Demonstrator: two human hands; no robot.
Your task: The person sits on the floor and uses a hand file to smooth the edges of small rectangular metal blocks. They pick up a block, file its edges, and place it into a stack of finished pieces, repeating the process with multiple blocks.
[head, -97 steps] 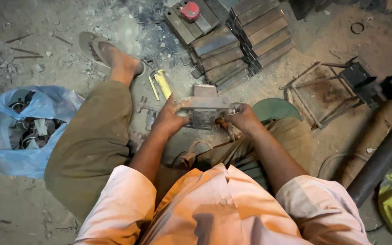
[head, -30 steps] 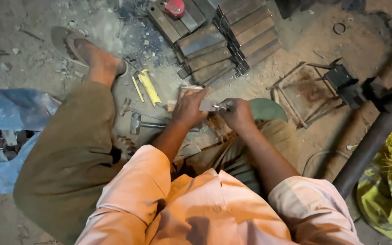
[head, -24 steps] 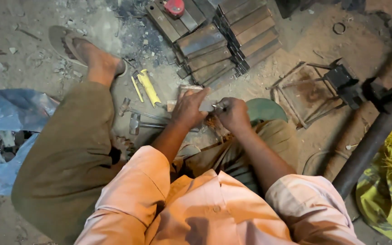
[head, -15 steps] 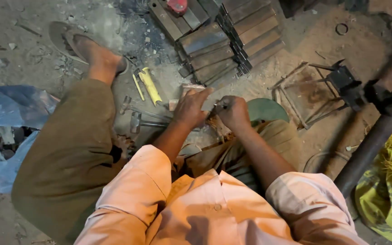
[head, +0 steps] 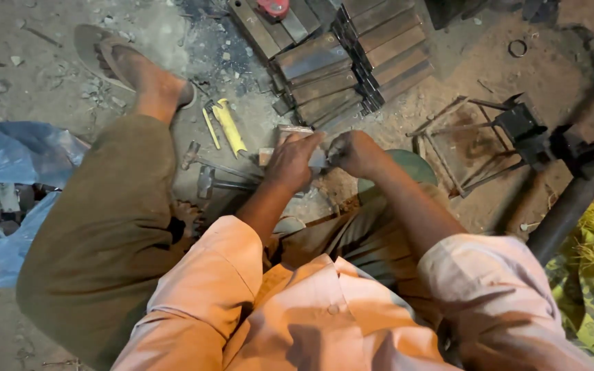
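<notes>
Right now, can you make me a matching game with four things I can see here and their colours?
Things:
1. plastic bag
2. handle of the tool lying left of the left hand
3. round lid on the metal bars at the top
4. round disc under the right hand

Colours:
A. green
B. blue
C. red
D. yellow

Pairs: 1-B, 2-D, 3-C, 4-A
</notes>
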